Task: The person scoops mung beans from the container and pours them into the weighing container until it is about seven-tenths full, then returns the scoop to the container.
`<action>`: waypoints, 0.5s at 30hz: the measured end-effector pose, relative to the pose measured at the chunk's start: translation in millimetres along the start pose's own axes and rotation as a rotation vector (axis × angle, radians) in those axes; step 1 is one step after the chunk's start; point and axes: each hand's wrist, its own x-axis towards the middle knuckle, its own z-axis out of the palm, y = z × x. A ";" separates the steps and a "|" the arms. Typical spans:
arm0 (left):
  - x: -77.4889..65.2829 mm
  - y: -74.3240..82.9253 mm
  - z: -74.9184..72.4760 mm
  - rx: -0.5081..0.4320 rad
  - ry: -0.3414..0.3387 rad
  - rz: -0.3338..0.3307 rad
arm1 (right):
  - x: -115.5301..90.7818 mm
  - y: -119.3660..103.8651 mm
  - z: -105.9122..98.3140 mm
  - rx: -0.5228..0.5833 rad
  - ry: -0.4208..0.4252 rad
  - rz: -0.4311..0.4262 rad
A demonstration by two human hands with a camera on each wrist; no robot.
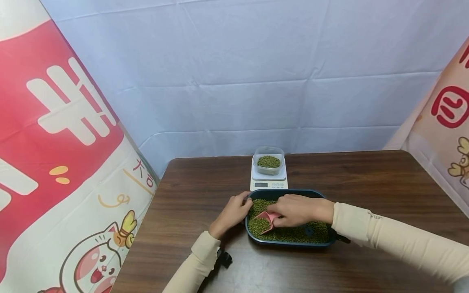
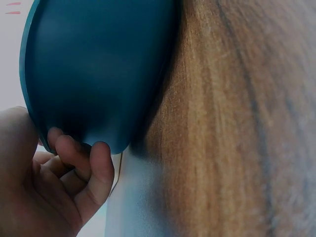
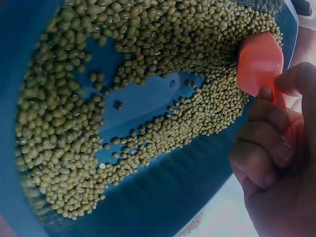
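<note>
Spill risk, lower centre of frame.
My right hand [image 1: 296, 210] grips the scoop [image 3: 260, 60]; tilting could shed beans [image 1: 260, 225]. My left hand [image 1: 231, 212] pinches the tray [image 2: 98, 64].

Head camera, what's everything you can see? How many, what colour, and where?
Wooden table: 1, brown, lower half
Tub: 1, dark blue, on the table
Scoop: 1, pink, in the tub
Digital kitchen scale: 1, white, behind the tub
Plastic container: 1, clear, on the scale
Mung beans: uncountable, green, in tub, scoop, container
Backdrop cloth: 1, pale blue, behind the table
Printed cloths: 2, red-and-white left, pinkish right
Wrist cameras: 2, black, at the wrists
Sleeves: 2, cream, on the arms
Left hand: 1, bare, gripping the tub
Right hand: 1, bare, holding the scoop
</note>
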 end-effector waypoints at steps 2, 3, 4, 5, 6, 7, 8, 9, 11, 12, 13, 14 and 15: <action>-0.2 0.0 0.1 -0.001 0.002 0.001 | -1.0 1.3 0.5 0.009 -0.001 0.000; -0.2 -0.1 0.1 -0.002 0.003 0.003 | -1.5 2.0 0.6 0.013 -0.001 0.002; -0.2 -0.1 0.1 -0.002 0.005 0.006 | -2.0 2.7 0.8 0.014 0.001 0.003; -0.1 -0.3 0.0 0.001 0.008 0.010 | -2.4 3.4 1.0 0.014 0.002 0.005; 0.1 -0.6 0.1 0.001 0.010 0.013 | -2.9 3.9 1.0 0.016 0.005 0.006; 0.2 -0.8 0.1 0.002 0.011 0.014 | -3.3 4.4 1.0 0.017 0.008 0.008; 0.3 -1.0 0.1 0.002 0.012 0.016 | -3.9 4.9 1.0 0.022 0.010 0.009; 0.4 -1.2 0.1 0.001 0.013 0.017 | -4.2 5.4 1.0 0.027 0.012 0.010; 0.6 -1.7 0.2 0.002 0.012 0.016 | -5.2 6.4 0.9 0.042 0.016 0.010; 0.5 -1.7 0.3 -0.004 0.010 0.015 | -5.8 6.9 1.0 0.051 0.018 0.010; 0.4 -1.6 0.1 -0.006 0.008 0.013 | -6.2 7.7 1.2 0.057 0.021 0.011; 0.3 -1.5 0.0 -0.010 0.006 0.012 | -6.6 8.7 1.5 0.061 0.024 0.012; 0.2 -1.6 -0.1 -0.014 0.003 0.011 | -7.0 9.8 1.9 0.064 0.028 0.013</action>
